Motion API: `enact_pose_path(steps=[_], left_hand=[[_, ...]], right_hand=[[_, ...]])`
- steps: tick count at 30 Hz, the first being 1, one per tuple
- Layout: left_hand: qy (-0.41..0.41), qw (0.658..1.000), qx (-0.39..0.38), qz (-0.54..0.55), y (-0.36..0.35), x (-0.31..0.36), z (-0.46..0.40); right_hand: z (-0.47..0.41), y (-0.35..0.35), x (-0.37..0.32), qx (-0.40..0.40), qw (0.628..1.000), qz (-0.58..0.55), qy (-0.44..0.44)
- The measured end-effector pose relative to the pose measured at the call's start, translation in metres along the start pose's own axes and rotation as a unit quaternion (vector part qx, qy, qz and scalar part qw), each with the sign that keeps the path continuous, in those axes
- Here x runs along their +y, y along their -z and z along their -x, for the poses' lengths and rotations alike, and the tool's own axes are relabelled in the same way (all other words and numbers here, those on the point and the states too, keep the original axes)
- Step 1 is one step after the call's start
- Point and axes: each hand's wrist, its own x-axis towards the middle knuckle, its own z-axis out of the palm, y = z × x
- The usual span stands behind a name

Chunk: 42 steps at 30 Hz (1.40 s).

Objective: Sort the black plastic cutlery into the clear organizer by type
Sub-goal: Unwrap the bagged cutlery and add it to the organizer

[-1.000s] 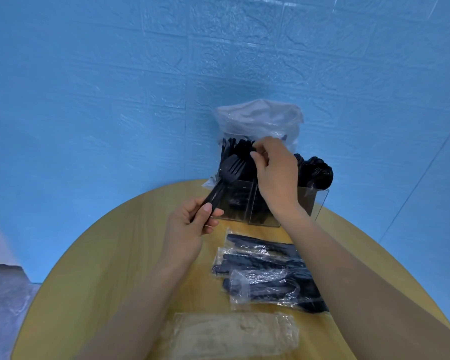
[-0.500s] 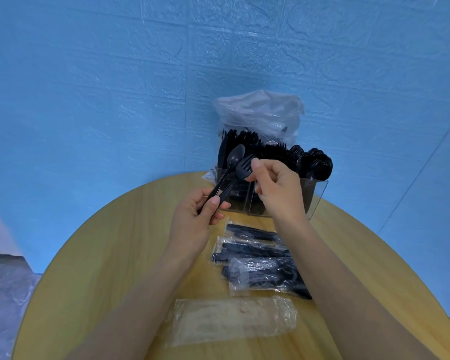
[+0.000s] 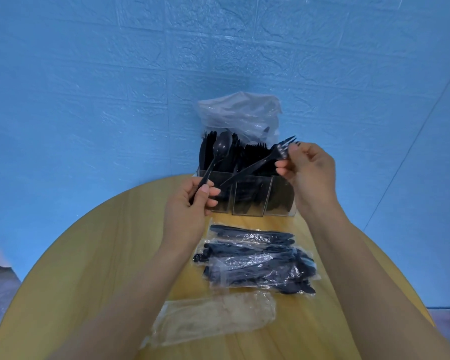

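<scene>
Right hand (image 3: 308, 172) pinching a black fork (image 3: 255, 166) near its prongs, handle reaching toward left hand (image 3: 192, 203), which grips a spoon (image 3: 217, 154). Organizer (image 3: 247, 198) just behind both. Light, thin, bendy; best held mid-handle.

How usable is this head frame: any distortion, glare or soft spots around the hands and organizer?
Head view: wide-angle bending curves the wall seams and table edge; lighting is even and soft; glare streaks the wrapped cutlery packs; the fork in the right hand and spoon in the left hand read clearly; black pieces inside the clear organizer merge into one dark mass.
</scene>
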Motion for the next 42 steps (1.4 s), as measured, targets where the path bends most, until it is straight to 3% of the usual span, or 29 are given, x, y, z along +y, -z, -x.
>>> enact_pose_path(steps=[5, 10, 19, 25, 29, 32, 35, 39, 42], left_hand=[[-0.004, 1.0, -0.022, -0.019, -0.031, 0.0, 0.0], [0.016, 0.999, -0.026, -0.008, -0.052, -0.008, 0.001], [0.025, 0.999, -0.026, -0.001, -0.053, -0.019, 0.001], [0.025, 0.999, -0.032, 0.001, -0.054, -0.019, 0.0], [0.027, 0.999, -0.037, 0.003, -0.053, -0.018, 0.0], [0.03, 0.999, -0.043, 0.008, -0.055, -0.016, 0.002], [0.03, 0.998, -0.056, 0.011, -0.058, -0.013, 0.005], [0.018, 0.997, -0.079, -0.006, -0.062, -0.01, 0.008], [0.005, 0.995, -0.085, -0.047, -0.065, -0.01, 0.009]], right_hand=[[-0.019, 0.015, -0.003, 0.066, 0.986, 0.072, 0.133], [-0.023, 0.011, 0.006, 0.045, 0.95, 0.173, 0.257], [-0.022, 0.008, 0.047, -0.017, 0.911, 0.317, 0.262], [-0.026, 0.006, 0.065, -0.029, 0.857, 0.429, 0.283], [-0.023, 0.006, 0.051, -0.037, 0.889, 0.381, 0.253], [-0.016, 0.006, 0.029, -0.125, 0.943, 0.268, 0.155], [-0.012, 0.01, 0.017, -0.191, 0.957, 0.198, 0.094], [-0.017, 0.018, 0.013, -0.151, 0.983, 0.094, 0.042], [-0.03, 0.034, 0.003, -0.055, 0.997, 0.038, 0.049]])
